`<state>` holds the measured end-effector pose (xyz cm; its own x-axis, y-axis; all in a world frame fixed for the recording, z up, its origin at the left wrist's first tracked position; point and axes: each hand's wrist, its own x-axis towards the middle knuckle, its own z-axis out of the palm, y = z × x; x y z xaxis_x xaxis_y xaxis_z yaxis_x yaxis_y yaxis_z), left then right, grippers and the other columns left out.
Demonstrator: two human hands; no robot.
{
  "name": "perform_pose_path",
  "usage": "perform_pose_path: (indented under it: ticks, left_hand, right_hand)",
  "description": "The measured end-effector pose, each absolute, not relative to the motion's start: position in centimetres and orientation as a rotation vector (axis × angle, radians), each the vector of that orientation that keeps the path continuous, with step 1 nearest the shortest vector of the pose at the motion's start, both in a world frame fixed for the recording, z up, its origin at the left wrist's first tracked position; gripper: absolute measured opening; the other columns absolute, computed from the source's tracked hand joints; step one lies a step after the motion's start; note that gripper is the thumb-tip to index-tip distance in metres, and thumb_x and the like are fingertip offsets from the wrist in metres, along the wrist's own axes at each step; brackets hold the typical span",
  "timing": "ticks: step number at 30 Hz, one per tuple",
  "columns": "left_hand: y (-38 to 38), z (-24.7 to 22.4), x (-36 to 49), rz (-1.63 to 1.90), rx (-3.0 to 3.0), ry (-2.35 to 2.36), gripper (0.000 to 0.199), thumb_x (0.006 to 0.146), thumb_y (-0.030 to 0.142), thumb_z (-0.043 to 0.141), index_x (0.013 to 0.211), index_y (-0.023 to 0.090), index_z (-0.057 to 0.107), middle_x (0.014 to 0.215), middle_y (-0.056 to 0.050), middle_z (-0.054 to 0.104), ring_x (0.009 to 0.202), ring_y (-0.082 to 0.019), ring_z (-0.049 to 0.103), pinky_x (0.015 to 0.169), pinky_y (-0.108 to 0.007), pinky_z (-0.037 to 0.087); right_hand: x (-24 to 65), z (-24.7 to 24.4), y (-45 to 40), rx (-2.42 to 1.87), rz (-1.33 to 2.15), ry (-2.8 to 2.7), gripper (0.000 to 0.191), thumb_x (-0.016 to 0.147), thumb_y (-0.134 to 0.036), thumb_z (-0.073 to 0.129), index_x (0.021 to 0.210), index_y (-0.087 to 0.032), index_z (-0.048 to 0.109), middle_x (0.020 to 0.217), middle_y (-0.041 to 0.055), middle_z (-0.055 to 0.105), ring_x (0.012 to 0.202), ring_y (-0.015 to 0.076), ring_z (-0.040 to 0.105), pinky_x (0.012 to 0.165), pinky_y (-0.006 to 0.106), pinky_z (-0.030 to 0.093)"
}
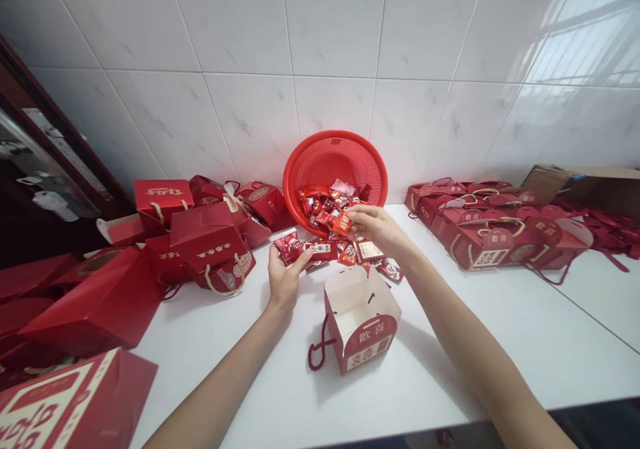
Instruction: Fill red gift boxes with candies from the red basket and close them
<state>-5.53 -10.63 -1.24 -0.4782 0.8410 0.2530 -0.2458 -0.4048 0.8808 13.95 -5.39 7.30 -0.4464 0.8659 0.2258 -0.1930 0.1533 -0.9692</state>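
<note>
My left hand (286, 277) is closed around red candy packets (287, 246), left of the loose sweets on the white table. At the mouth of the tilted red plastic basket (336, 143), my right hand (375, 225) pinches an orange-red wrapped candy (341, 223). Wrapped sweets (327, 205) lie inside the basket, and several more are spilled in front of it. An open red gift box (363, 322) with a pale interior stands upright between my forearms, a dark red cord handle hanging at its left side.
Red boxes (205, 235) are heaped at the left, with a larger one (100, 395) at the near left corner. Rows of red boxes with rope handles (480, 229) stand at the right, beside a brown carton (600, 185). A tiled wall (335, 29) rises behind the table.
</note>
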Motion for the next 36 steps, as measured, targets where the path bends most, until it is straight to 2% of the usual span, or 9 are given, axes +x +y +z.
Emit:
perform_pose_path:
  ticks: [3,7,12,14,16,20,25,31,36]
  left_hand:
    - [-11.4,0.0,-5.5,1.969,0.972,1.016,0.056,0.058,0.032,0.090,0.100,0.021,0.056,0.093,0.000,0.068,0.081,-0.015,0.068,0.078,-0.033,0.060]
    - [-12.4,1.5,-5.2,1.976,1.004,0.949,0.058,0.059,0.029,0.091,0.104,0.022,0.056,0.094,0.000,0.069,0.083,-0.016,0.068,0.081,-0.033,0.060]
    - [-13.5,2.5,-4.2,1.938,1.037,0.845,0.060,0.061,0.029,0.091,0.110,0.023,0.057,0.102,-0.002,0.072,0.086,-0.018,0.071,0.082,-0.034,0.061]
    - [-14.0,2.7,-3.9,1.899,1.071,0.827,0.059,0.063,0.029,0.091,0.112,0.023,0.058,0.103,-0.002,0.072,0.088,-0.018,0.071,0.083,-0.035,0.061]
    - [-14.4,2.8,-3.6,1.855,1.104,0.796,0.058,0.066,0.029,0.089,0.114,0.023,0.058,0.104,-0.002,0.073,0.090,-0.018,0.072,0.085,-0.034,0.061]
    - [-14.9,3.1,-3.5,1.760,1.134,0.757,0.052,0.071,0.034,0.085,0.113,0.023,0.057,0.102,-0.003,0.073,0.082,-0.018,0.072,0.072,-0.031,0.064]
    - [-15.0,3.1,-3.8,1.744,1.148,0.818,0.055,0.070,0.038,0.085,0.114,0.023,0.057,0.101,-0.004,0.073,0.080,-0.019,0.073,0.065,-0.030,0.064]
    - [-14.9,2.5,-3.8,1.720,1.202,0.796,0.046,0.072,0.035,0.085,0.108,0.021,0.060,0.091,-0.001,0.073,0.074,-0.016,0.071,0.066,-0.026,0.061]
    - [-14.9,2.4,-3.7,1.692,1.215,0.805,0.049,0.073,0.035,0.085,0.113,0.022,0.060,0.097,-0.002,0.073,0.077,-0.016,0.071,0.064,-0.024,0.059]
  right_hand:
    - [15.8,10.7,-8.1,-0.618,1.283,-1.827,0.019,0.084,-0.036,0.069,0.088,-0.017,0.071,0.073,-0.0009,0.066,0.064,0.0100,0.061,0.066,0.024,0.051]
    - [17.0,12.9,-10.6,-0.661,1.045,-2.254,0.023,0.092,-0.035,0.062,0.092,-0.015,0.075,0.083,0.0035,0.072,0.077,0.0139,0.065,0.073,0.027,0.051]
    - [15.6,11.4,-10.7,-0.815,0.822,-2.209,0.029,0.081,-0.034,0.076,0.104,-0.016,0.071,0.095,0.0056,0.072,0.083,0.0164,0.066,0.073,0.028,0.051]
    - [14.9,10.7,-10.4,-0.794,0.893,-2.248,0.030,0.080,-0.030,0.077,0.105,-0.017,0.070,0.089,0.0041,0.073,0.079,0.0162,0.067,0.071,0.028,0.051]
    - [14.7,10.6,-10.5,-0.754,0.947,-2.256,0.019,0.082,-0.023,0.072,0.101,-0.017,0.071,0.080,0.0018,0.072,0.073,0.0150,0.066,0.069,0.028,0.051]
    - [15.6,12.1,-11.5,-0.704,0.807,-2.230,0.011,0.083,-0.012,0.064,0.087,-0.016,0.072,0.078,0.0011,0.072,0.074,0.0134,0.066,0.071,0.026,0.050]
    - [17.1,13.5,-12.5,-0.615,0.853,-2.436,0.010,0.087,-0.021,0.066,0.089,-0.018,0.075,0.088,0.0030,0.076,0.079,0.0151,0.068,0.073,0.026,0.051]
    - [15.4,11.4,-11.8,-0.747,0.747,-2.335,0.019,0.084,-0.024,0.072,0.102,-0.017,0.071,0.088,0.0030,0.073,0.081,0.0167,0.066,0.072,0.028,0.049]
    - [14.3,10.6,-11.6,-0.753,0.793,-2.290,0.019,0.082,-0.010,0.066,0.099,-0.017,0.072,0.079,0.0019,0.072,0.072,0.0148,0.066,0.068,0.026,0.049]
